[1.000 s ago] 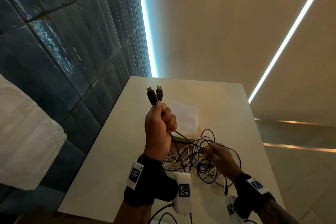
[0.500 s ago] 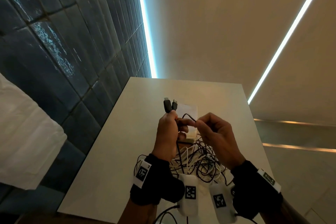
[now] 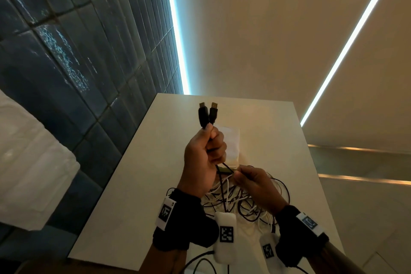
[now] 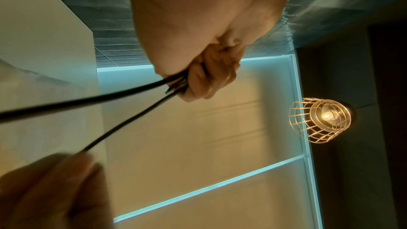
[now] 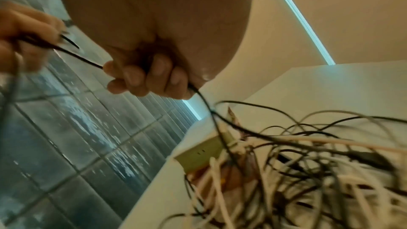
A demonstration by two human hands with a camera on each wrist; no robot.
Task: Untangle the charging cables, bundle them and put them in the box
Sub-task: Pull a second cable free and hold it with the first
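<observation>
My left hand [image 3: 205, 151] is raised above the table and grips a black cable [image 4: 114, 93] just below its two plug ends [image 3: 208, 113], which stick up side by side. Below it, my right hand [image 3: 249, 179] pinches a strand of the same black cable [image 5: 81, 59] above the heap. A tangle of black and white cables [image 3: 242, 204] lies on the white table [image 3: 138, 184] under both wrists. A white box [image 3: 231, 147] sits behind my left hand, partly hidden by it; in the right wrist view the box [image 5: 198, 154] stands beside the tangle.
A dark tiled wall [image 3: 77, 62] runs along the table's left side. White folded cloth [image 3: 29, 162] lies at the far left. The table's right edge [image 3: 311, 184] drops off to the floor. A caged lamp [image 4: 321, 119] hangs overhead.
My left hand has risen again with the two plugs. My right hand has dropped from beside the left hand's fingers to just above the heap, drawing the black strand down.
</observation>
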